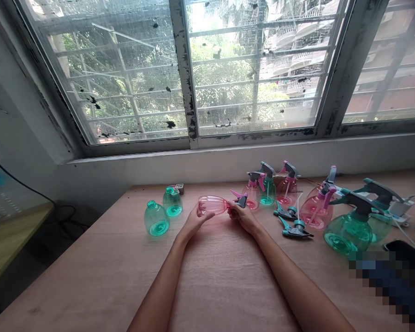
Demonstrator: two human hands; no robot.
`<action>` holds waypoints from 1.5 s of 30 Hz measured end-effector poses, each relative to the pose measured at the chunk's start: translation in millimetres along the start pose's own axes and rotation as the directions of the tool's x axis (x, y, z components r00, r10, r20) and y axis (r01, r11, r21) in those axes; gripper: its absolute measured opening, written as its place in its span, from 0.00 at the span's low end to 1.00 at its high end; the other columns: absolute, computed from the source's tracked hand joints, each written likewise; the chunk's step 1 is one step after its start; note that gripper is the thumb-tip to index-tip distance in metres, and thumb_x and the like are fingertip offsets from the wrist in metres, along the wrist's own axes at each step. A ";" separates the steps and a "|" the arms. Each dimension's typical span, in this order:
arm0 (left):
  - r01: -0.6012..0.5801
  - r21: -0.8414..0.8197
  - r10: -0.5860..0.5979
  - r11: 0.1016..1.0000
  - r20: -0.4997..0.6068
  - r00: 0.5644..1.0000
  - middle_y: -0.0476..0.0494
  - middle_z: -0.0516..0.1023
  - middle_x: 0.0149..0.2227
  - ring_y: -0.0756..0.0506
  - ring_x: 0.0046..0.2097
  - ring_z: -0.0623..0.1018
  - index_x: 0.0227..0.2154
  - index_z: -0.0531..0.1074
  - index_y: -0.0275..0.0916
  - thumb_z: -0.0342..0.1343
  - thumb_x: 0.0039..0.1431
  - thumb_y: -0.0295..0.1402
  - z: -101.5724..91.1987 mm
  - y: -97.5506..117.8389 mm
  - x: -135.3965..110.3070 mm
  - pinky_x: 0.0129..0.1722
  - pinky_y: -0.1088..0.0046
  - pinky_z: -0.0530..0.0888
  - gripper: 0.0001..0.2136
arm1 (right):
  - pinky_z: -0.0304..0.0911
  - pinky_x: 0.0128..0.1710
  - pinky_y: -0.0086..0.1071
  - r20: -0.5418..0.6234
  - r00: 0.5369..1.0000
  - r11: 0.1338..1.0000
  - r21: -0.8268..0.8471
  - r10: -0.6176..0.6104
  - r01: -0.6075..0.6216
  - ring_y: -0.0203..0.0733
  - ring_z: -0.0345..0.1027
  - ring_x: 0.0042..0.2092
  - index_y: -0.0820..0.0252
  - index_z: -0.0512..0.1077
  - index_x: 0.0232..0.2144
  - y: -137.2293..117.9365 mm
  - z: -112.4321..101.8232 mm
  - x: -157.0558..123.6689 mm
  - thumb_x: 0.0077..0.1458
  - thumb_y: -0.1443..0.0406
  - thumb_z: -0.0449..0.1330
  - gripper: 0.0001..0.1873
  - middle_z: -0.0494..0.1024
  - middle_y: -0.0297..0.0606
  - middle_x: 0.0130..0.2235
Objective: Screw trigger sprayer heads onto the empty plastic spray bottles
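Observation:
A pink translucent spray bottle (212, 204) lies on its side just above the wooden table (207, 286), held between both hands. My left hand (193, 221) is closed around its base end. My right hand (244, 216) grips the neck end, where a grey and pink trigger head (240, 199) sits on the bottle. Two green bottles without heads (156, 218) (173, 202) stand to the left of my hands.
Several finished pink and green spray bottles (267, 186) (351, 226) stand at the right. Two loose trigger heads (295, 228) (286, 213) lie between them. A power strip and white cables (399, 207) are at the far right, near a dark phone (399, 246). The window sill (228, 152) runs behind.

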State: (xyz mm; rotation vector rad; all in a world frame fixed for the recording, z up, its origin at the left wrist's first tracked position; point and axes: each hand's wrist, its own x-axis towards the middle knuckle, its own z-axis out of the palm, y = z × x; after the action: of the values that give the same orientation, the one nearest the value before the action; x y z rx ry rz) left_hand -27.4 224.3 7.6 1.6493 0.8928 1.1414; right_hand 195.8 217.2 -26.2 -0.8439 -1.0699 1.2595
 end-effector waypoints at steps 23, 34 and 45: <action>0.002 0.051 -0.002 0.999 -0.010 1.000 0.38 0.72 0.58 0.36 0.57 0.73 0.58 0.66 0.40 0.63 0.60 0.36 2.2 4.3 -0.6 0.59 0.45 0.68 0.24 | 0.73 0.31 0.33 -0.029 1.000 1.000 -0.014 0.006 -0.007 0.37 0.74 0.33 0.62 0.73 0.46 -0.7 2.3 -1.4 0.65 0.59 0.61 0.13 0.78 0.36 0.40; -0.031 -0.004 0.031 0.999 0.016 0.999 0.36 0.72 0.59 0.37 0.57 0.75 0.62 0.62 0.41 0.65 0.58 0.37 4.8 11.0 -3.3 0.59 0.49 0.69 0.31 | 0.73 0.30 0.32 -0.006 1.000 1.000 -0.012 0.001 -0.001 0.36 0.74 0.32 0.62 0.73 0.45 -2.9 2.4 -3.2 0.65 0.60 0.61 0.12 0.78 0.35 0.39; -0.014 -0.013 0.014 1.000 0.021 1.000 0.38 0.72 0.57 0.37 0.54 0.76 0.61 0.63 0.41 0.69 0.53 0.32 2.1 1.7 -1.8 0.56 0.49 0.72 0.33 | 0.71 0.28 0.31 0.003 1.000 0.999 -0.040 -0.008 0.008 0.35 0.73 0.30 0.62 0.74 0.43 2.2 0.0 -0.3 0.65 0.58 0.60 0.12 0.78 0.34 0.36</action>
State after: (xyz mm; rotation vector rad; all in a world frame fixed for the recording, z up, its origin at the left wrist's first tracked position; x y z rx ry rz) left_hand -25.9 221.5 8.3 1.6561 0.8603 1.1354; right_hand 195.1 217.2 -28.3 -0.8676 -1.1024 1.2364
